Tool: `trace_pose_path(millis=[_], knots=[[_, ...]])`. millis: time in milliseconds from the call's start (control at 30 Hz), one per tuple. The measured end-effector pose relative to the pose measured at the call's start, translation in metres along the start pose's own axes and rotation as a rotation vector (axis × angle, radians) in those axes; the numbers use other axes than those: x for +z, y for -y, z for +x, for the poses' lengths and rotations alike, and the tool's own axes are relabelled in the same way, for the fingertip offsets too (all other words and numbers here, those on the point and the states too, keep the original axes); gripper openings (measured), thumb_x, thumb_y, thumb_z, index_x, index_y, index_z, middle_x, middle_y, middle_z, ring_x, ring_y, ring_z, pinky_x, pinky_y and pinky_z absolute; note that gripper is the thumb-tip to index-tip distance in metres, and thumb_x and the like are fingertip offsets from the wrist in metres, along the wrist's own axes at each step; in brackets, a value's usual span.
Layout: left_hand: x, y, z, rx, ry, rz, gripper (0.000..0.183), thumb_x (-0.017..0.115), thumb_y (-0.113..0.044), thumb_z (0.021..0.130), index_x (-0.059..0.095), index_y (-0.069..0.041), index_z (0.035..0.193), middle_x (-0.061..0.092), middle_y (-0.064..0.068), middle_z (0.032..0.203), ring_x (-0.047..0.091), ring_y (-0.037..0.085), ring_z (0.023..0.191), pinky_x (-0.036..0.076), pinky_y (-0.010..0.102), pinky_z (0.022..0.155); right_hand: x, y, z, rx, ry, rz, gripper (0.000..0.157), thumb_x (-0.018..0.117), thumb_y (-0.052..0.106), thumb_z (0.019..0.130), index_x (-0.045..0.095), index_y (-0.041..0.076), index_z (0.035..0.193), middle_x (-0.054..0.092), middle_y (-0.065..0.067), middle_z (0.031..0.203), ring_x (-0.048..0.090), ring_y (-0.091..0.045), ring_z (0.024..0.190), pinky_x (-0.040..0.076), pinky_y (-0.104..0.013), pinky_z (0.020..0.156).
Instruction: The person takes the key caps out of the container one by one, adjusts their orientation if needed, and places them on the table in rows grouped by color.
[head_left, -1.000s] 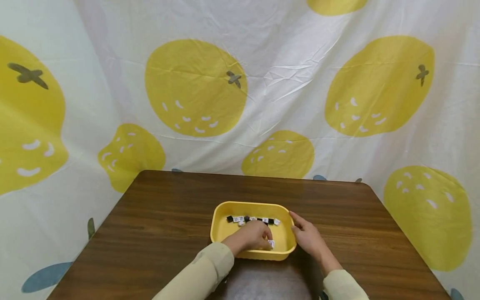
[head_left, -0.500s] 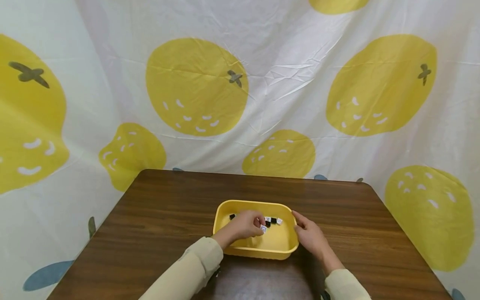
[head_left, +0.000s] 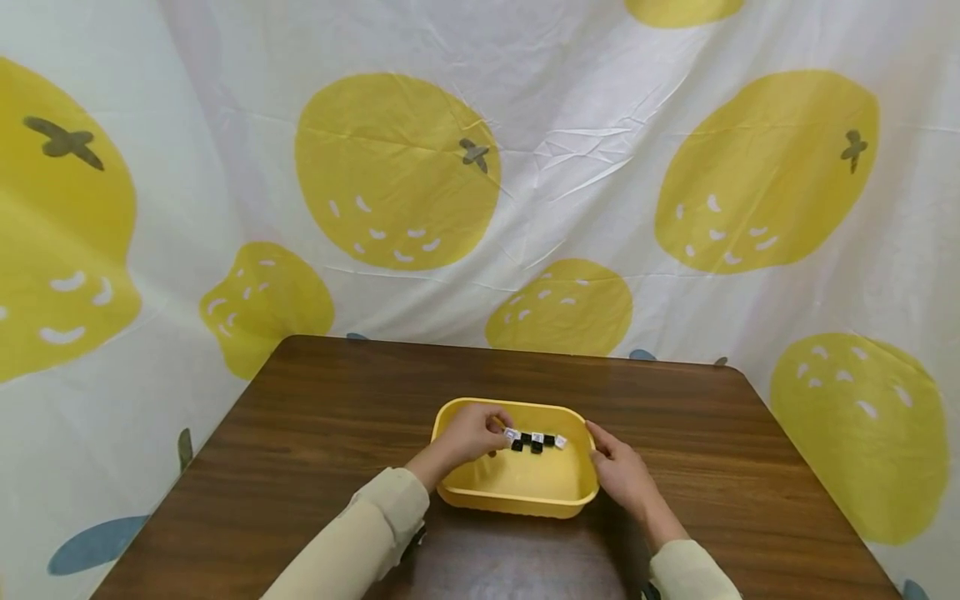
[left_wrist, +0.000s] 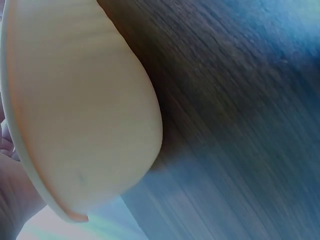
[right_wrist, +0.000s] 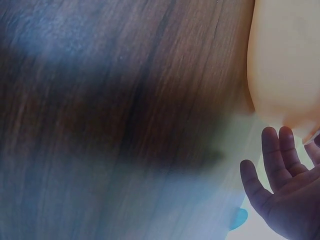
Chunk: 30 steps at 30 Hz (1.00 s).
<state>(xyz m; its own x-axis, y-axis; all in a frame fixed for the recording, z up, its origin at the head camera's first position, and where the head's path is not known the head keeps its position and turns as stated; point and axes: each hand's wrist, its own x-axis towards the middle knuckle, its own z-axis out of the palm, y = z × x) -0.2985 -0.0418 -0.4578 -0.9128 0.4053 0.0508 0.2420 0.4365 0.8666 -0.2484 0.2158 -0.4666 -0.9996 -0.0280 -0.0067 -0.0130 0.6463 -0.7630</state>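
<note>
My left hand (head_left: 474,432) reaches into a yellow tub (head_left: 517,503) and pinches a small white block (head_left: 512,434) with a dark mark on its top. The block is at the left end of a row of small black and white blocks (head_left: 537,438) along the tub's back. A black block (head_left: 536,448) sits just in front of that row. At the tub's right side, my right hand (head_left: 624,477) holds the rim, thumb at the edge. In the right wrist view its other fingers (right_wrist: 272,155) reach up to the outer wall. The left wrist view mostly shows the tub's outside.
The tub stands on a dark brown wooden table (head_left: 360,392). A white cloth (head_left: 555,192) with large yellow lemons hangs behind the table and along its sides.
My left hand has carried the white block from the tub's front right to the back left, up to the row. The tub and right hand have shifted slightly right.
</note>
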Motion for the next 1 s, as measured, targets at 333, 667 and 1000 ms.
trace_pose_path(millis=[333, 667, 1000], knots=[[-0.019, 0.004, -0.005, -0.009, -0.085, -0.021, 0.011, 0.069, -0.021, 0.095, 0.070, -0.010, 0.098, 0.069, 0.018, 0.088, 0.068, 0.035, 0.075, 0.048, 0.030, 0.056, 0.000, -0.002, 0.000, 0.014, 0.005, -0.003, 0.051, 0.046, 0.011, 0.101, 0.040, 0.007, 0.151, 0.054, -0.029, 0.135, 0.053, -0.037, 0.118, 0.041, -0.055, 0.097], [-0.075, 0.023, -0.014, -0.065, -0.269, 0.087, 0.029, 0.070, -0.020, 0.093, 0.071, -0.004, 0.118, 0.070, 0.008, 0.107, 0.065, 0.025, 0.096, 0.055, 0.039, 0.081, 0.000, -0.002, 0.000, 0.008, 0.010, 0.001, 0.051, 0.046, 0.012, 0.102, 0.040, 0.007, 0.152, 0.055, -0.028, 0.133, 0.055, -0.034, 0.114, 0.042, -0.054, 0.096], [-0.129, 0.082, -0.042, -0.141, -0.282, 0.284, 0.022, 0.073, -0.012, 0.089, 0.073, 0.002, 0.106, 0.071, 0.015, 0.104, 0.063, 0.033, 0.101, 0.050, 0.048, 0.088, 0.000, 0.000, -0.002, 0.018, 0.017, 0.020, 0.051, 0.045, 0.011, 0.101, 0.039, 0.006, 0.152, 0.052, -0.030, 0.136, 0.054, -0.036, 0.118, 0.041, -0.055, 0.098]])
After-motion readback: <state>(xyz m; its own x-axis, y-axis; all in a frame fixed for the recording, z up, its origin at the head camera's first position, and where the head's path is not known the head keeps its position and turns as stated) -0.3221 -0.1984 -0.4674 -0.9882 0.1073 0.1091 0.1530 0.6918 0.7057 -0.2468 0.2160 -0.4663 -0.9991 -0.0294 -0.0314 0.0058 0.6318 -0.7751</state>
